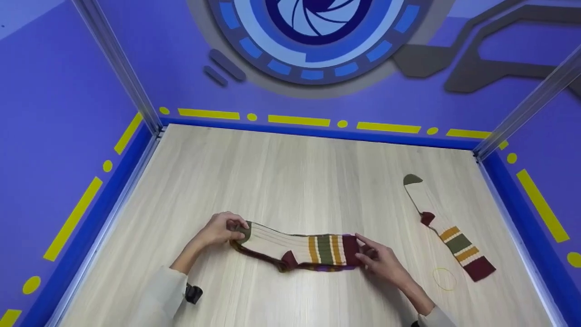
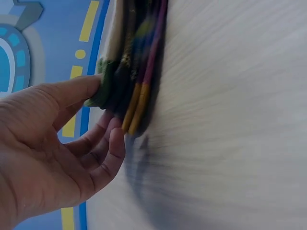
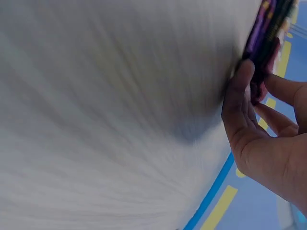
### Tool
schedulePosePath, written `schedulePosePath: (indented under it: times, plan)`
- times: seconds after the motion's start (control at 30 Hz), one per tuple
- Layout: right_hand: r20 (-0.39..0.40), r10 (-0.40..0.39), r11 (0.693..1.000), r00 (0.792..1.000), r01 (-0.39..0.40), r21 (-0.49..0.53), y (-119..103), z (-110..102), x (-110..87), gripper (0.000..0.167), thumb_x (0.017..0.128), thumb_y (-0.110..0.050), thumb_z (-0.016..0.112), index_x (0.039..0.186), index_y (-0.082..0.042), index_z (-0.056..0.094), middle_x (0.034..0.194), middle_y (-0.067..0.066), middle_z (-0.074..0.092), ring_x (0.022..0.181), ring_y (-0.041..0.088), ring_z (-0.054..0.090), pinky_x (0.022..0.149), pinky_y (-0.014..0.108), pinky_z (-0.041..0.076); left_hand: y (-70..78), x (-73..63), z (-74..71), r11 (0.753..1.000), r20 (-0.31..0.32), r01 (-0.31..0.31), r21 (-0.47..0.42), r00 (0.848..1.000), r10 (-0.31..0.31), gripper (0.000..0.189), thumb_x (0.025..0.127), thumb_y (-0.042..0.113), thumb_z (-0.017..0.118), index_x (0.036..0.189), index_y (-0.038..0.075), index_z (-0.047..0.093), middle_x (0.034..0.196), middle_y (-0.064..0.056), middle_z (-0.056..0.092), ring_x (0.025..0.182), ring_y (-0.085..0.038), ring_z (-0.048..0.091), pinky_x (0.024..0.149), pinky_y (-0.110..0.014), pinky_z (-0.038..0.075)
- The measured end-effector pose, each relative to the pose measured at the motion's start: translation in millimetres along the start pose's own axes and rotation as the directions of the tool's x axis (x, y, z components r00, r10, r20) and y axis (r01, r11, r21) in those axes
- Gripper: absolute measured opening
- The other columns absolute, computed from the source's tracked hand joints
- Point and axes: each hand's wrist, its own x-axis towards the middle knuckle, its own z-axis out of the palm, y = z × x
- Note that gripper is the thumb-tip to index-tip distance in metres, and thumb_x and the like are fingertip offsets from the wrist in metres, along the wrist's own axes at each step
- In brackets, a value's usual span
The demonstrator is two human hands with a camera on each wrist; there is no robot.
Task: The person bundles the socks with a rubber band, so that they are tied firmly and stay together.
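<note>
A stack of socks (image 1: 279, 240) lies lengthwise between the two hands. The top sock is cream, with an olive toe, a maroon heel and cuff, and ochre and green stripes. Darker socks (image 2: 129, 62) with purple and mustard edges show beneath it in the left wrist view. My left hand (image 1: 223, 229) pinches the toe end, its thumb on the olive toe. At the cuff end, my right hand (image 1: 383, 263) grips the maroon cuff and the layers below between thumb and fingers. The right wrist view shows purple and dark layers (image 3: 268, 38) at that hand's fingertips.
A single matching sock (image 1: 458, 243) lies slantwise on the right of the wooden table (image 1: 290, 181). Beside it is a thin yellow band (image 1: 444, 279), looking like a rubber band. Blue-purple panels (image 1: 317, 109) wall the table at the back and both sides.
</note>
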Motion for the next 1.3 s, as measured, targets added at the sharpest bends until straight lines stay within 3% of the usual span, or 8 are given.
schedulePosePath:
  times: [0.27,0.5,0.6,0.7,0.87,0.97,1.13,1.3]
  plan:
    - [-0.121,0.033,0.997,0.992,-0.025,0.069,19,-52,-16.2,0.041,0.098,-0.002,0.064,0.135,0.014,0.055,0.101,0.025,0.071,0.075,0.007,0.069,0.059,0.028,0.059,35.2,39.0,-29.8,0.971,0.045,-0.165,0.171,0.986,0.160,0.014,0.093,0.002,0.066,0.104,-0.002,0.074,0.099,-0.019,0.073,0.086,-0.032,0.068,0.073,-0.030,0.052]
    - [-0.369,0.213,0.977,0.905,-0.198,0.079,49,-118,-41.6,0.035,0.100,-0.007,0.063,0.131,0.009,0.060,0.089,-0.007,0.072,0.072,0.002,0.069,0.061,0.023,0.058,102.4,141.7,-1.3,0.944,0.170,-0.290,0.157,0.949,0.264,0.021,0.098,0.008,0.060,0.112,-0.005,0.071,0.108,-0.022,0.073,0.099,-0.035,0.068,0.090,-0.042,0.056]
    - [-0.416,0.292,0.956,0.861,-0.269,0.115,63,-140,-53.1,0.033,0.101,-0.014,0.064,0.130,0.003,0.063,0.084,-0.017,0.069,0.071,0.002,0.069,0.061,0.022,0.058,129.1,187.6,24.9,0.946,0.224,-0.291,0.144,0.941,0.255,0.024,0.099,0.007,0.059,0.116,-0.007,0.069,0.114,-0.023,0.072,0.108,-0.035,0.067,0.097,-0.042,0.055]
    - [-0.449,0.399,0.916,0.800,-0.370,0.156,76,-158,-64.8,0.035,0.102,-0.021,0.064,0.131,-0.001,0.063,0.081,-0.022,0.068,0.070,0.002,0.069,0.061,0.023,0.058,151.2,226.8,61.0,0.965,0.225,-0.232,0.123,0.954,0.200,0.026,0.099,0.007,0.058,0.118,-0.006,0.069,0.117,-0.022,0.072,0.111,-0.032,0.067,0.097,-0.037,0.054]
    - [-0.485,0.591,0.798,0.645,-0.555,0.235,103,-177,-81.4,0.049,0.102,-0.027,0.059,0.139,0.004,0.055,0.078,-0.022,0.066,0.067,-0.002,0.065,0.062,0.022,0.058,181.3,271.8,140.6,0.985,0.167,-0.053,0.165,0.986,0.025,0.029,0.099,0.007,0.059,0.127,0.004,0.068,0.122,-0.012,0.071,0.109,-0.022,0.067,0.088,-0.027,0.053]
    - [-0.497,0.646,0.742,0.579,-0.628,0.234,117,-181,-92.4,0.052,0.102,-0.028,0.059,0.140,0.006,0.054,0.077,-0.016,0.068,0.064,-0.002,0.064,0.059,0.023,0.057,197.4,285.5,189.2,0.967,0.173,-0.041,0.251,0.985,-0.003,0.035,0.098,0.008,0.060,0.133,0.011,0.065,0.127,-0.006,0.070,0.114,-0.016,0.066,0.090,-0.023,0.052]
    - [-0.464,0.698,0.683,0.546,-0.703,0.198,136,-186,-105.2,0.059,0.101,-0.033,0.060,0.141,0.010,0.050,0.076,-0.007,0.069,0.063,0.004,0.063,0.056,0.026,0.054,224.4,296.4,256.4,0.909,0.153,-0.080,0.408,0.988,0.018,0.052,0.098,0.014,0.062,0.149,0.024,0.052,0.150,0.004,0.054,0.131,-0.011,0.056,0.100,-0.024,0.050]
    - [-0.446,0.765,0.598,0.464,-0.769,0.225,147,-183,-110.2,0.057,0.101,-0.029,0.061,0.142,0.009,0.048,0.075,-0.002,0.063,0.065,0.011,0.056,0.055,0.027,0.046,240.5,302.2,307.3,0.851,0.149,-0.138,0.507,0.986,0.071,0.067,0.101,0.017,0.059,0.160,0.031,0.031,0.165,0.010,0.031,0.136,-0.008,0.052,0.100,-0.025,0.052]
